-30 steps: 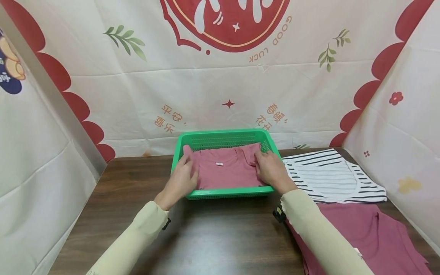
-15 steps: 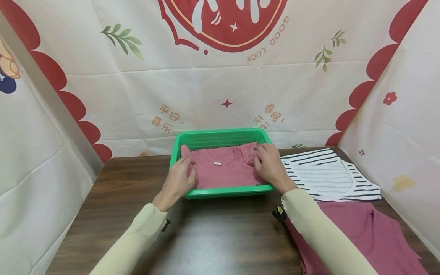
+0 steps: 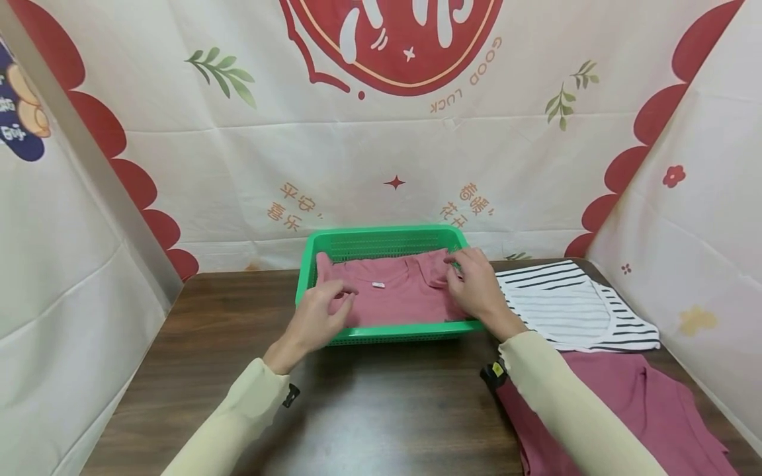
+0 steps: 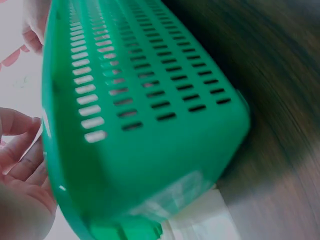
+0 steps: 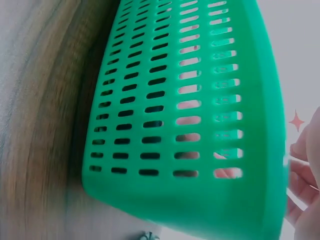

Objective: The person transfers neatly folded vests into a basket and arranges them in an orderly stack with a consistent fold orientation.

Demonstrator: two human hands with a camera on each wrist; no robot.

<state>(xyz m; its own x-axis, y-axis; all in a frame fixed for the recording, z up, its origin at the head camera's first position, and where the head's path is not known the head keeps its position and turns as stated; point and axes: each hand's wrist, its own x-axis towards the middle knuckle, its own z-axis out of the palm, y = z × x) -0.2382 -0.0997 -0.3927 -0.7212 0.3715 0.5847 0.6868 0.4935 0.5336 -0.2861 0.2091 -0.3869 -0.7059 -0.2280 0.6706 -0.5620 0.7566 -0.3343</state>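
A folded pink shirt [image 3: 387, 301] with a small white label lies in the green basket [image 3: 389, 330]. Above the basket's front left corner is my left hand [image 3: 314, 318], its fingers relaxed and bent, holding nothing. My right hand [image 3: 478, 288] hovers over the right side, thumb and fingers apart and empty. In the left wrist view, the basket's slotted wall [image 4: 150, 165] hides part of the left hand [image 4: 25, 175]. The right wrist view has the right hand [image 5: 306, 175] beyond the basket's rim [image 5: 272, 150].
Right of the basket, a black-and-white striped garment [image 3: 571, 307] lies on the brown wooden table [image 3: 381, 410]. A darker pink garment [image 3: 631, 403] is in front of it, partly under the right sleeve. A printed cloth [image 3: 357, 152] hangs behind the basket.
Both hands have let go of the pink shirt's sides and lifted a little. The left hand has shifted slightly right. The shirt remains in the basket.
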